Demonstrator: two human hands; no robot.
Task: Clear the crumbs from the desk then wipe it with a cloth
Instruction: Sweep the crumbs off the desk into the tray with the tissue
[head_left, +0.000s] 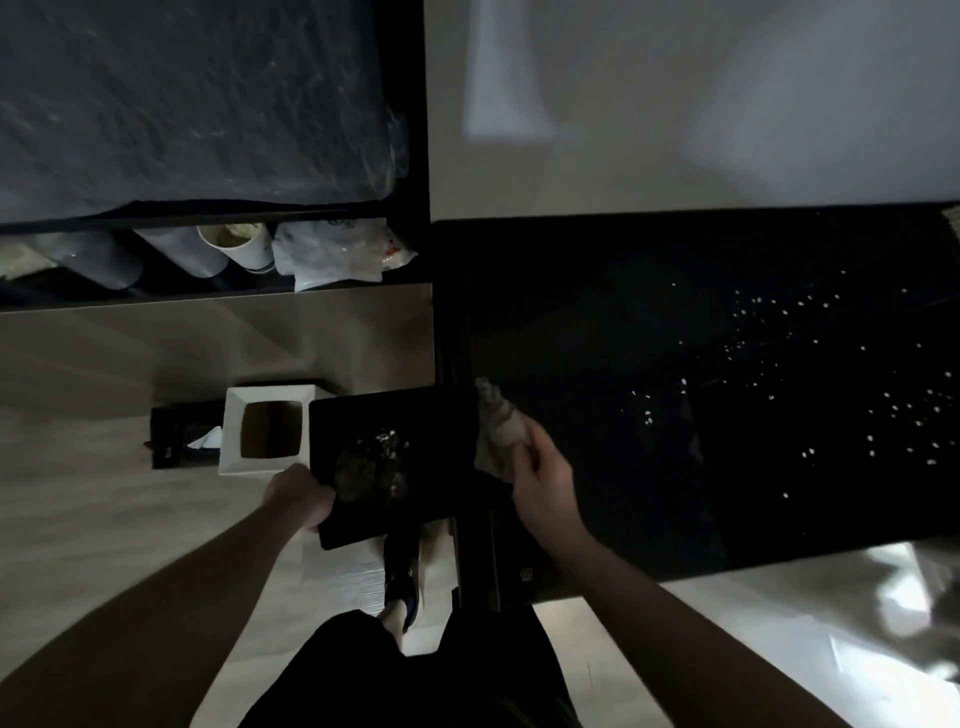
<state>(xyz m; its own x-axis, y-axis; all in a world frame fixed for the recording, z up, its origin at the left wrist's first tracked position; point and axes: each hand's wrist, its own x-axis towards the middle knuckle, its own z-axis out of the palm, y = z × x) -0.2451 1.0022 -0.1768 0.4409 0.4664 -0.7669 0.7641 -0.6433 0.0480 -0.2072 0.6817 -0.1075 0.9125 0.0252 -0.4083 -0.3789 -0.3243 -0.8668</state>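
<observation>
The right hand (540, 483) pinches a crumpled cloth (496, 434) at the left edge of the black desk (597, 312), the left hand (298, 496) grips a black tray (384, 415) of collected crumbs (371, 465) just left of that edge, and loose pale crumbs (779, 364) lie scattered farther right.

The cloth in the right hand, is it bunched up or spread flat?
Bunched up: the cloth is a crumpled wad in the right hand.

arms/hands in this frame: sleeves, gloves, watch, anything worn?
Both forearms are bare to the frame edge: no sleeves show. Left hand and right hand have no gloves, and no watch, band or ring shows. The frame is dim, so small items could be missed.
</observation>
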